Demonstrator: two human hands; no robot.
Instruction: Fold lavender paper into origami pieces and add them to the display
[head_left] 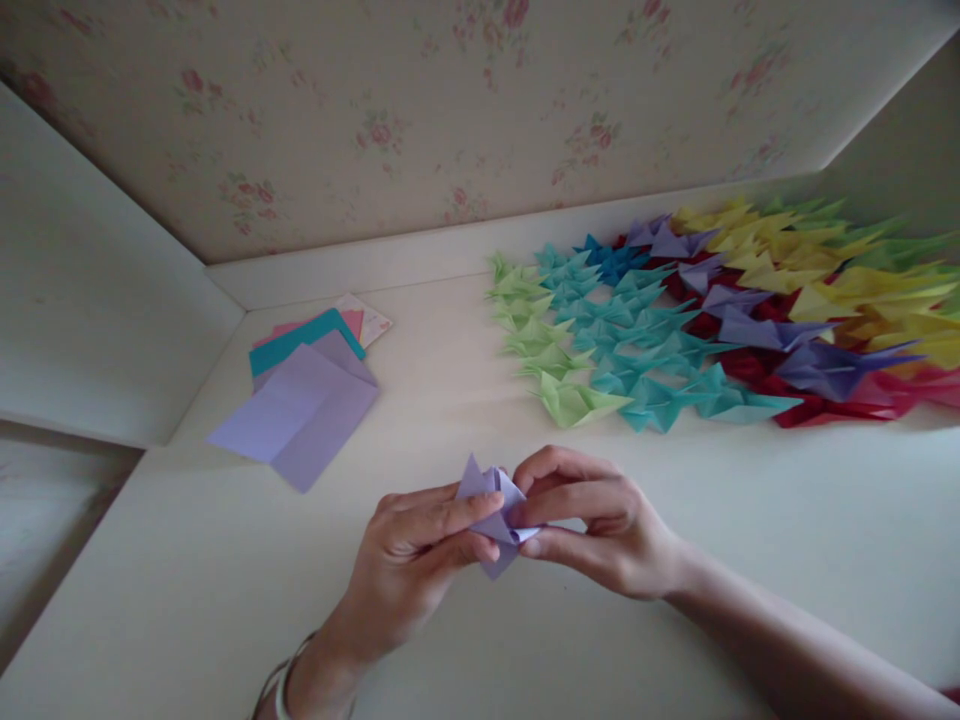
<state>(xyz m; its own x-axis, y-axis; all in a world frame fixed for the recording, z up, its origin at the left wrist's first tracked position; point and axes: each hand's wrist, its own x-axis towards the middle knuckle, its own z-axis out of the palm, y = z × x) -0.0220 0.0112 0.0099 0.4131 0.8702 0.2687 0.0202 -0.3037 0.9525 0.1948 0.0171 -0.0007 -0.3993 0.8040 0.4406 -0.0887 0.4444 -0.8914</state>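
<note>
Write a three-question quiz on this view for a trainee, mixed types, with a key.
1. True or false: both the left hand and the right hand touch the folded lavender paper.
2. Multiple choice: of the folded shapes on the table, which colour group stands nearest the loose sheets?
A. Yellow
B. Light green
C. Red
3. Fill in: the pale wristband is worn on the person's ____ side.

Key: 1. True; 2. B; 3. left
</note>
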